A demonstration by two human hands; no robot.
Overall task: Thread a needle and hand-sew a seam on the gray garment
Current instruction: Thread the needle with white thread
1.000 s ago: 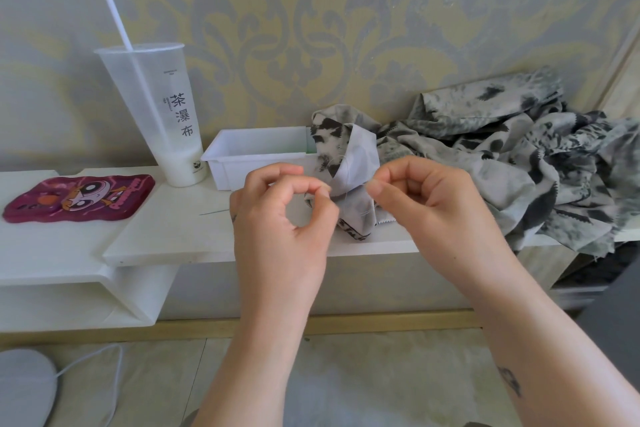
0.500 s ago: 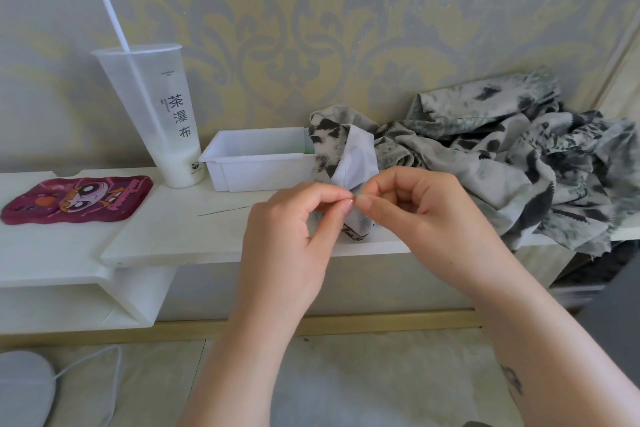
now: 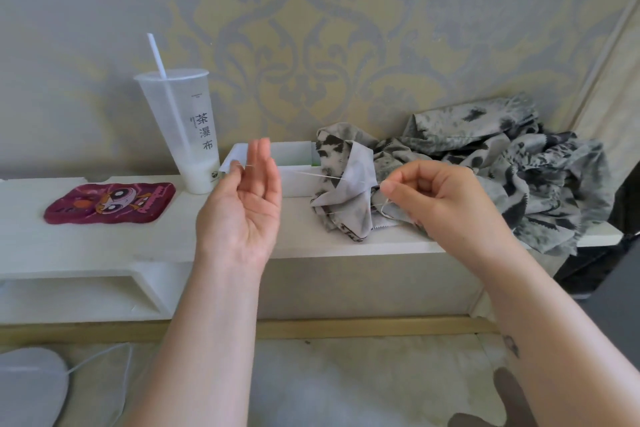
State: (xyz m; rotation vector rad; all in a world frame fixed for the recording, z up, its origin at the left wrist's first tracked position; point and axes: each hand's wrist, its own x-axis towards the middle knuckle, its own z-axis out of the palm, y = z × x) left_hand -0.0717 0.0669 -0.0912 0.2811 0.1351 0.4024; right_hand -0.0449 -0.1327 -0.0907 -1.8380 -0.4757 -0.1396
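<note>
above the shelf (image 3: 104,246), thread (image 3: 311,174) between pinches of left hand (image 3: 242,211) and right hand (image 3: 440,198)

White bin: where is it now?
Head view, centre: the white bin sits on the shelf between the plastic cup on its left and the gray garment on its right, its left end behind the left hand pinching thread.

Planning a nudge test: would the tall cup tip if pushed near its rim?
Likely tippy: the cup is tall with a base narrower than its rim. Probably light: only a little white liquid at the bottom.
</note>
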